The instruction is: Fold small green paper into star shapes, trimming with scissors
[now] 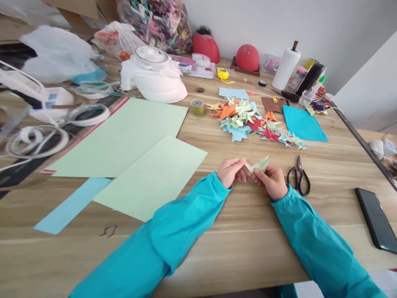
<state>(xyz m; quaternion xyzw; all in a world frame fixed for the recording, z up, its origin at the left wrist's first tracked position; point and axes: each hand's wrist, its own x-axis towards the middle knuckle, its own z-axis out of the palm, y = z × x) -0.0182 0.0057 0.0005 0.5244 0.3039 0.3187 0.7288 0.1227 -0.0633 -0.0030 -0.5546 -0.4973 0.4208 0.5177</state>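
Observation:
A small folded piece of pale green paper (260, 164) is held up over the table between my two hands. My right hand (273, 181) pinches its lower right part between thumb and fingers. At the other end, my left hand (231, 170) is closed on the pointed left tip. Beyond my hands lies a heap of folded paper cranes (238, 120) in orange, green, blue and red. A pair of black-handled scissors (299, 178) lies just right of my right hand. Two large pale green sheets (151, 178) overlap on the left, partly over a blue paper strip (72, 205).
A black phone (376, 219) lies near the right edge. A turquoise square (304, 123) is beside the heap, and a thread spool (197, 107) is left of it. Rolls of tape (87, 114), a white cap (155, 78), a white bottle (285, 68) and plastic bags (58, 54) line the back.

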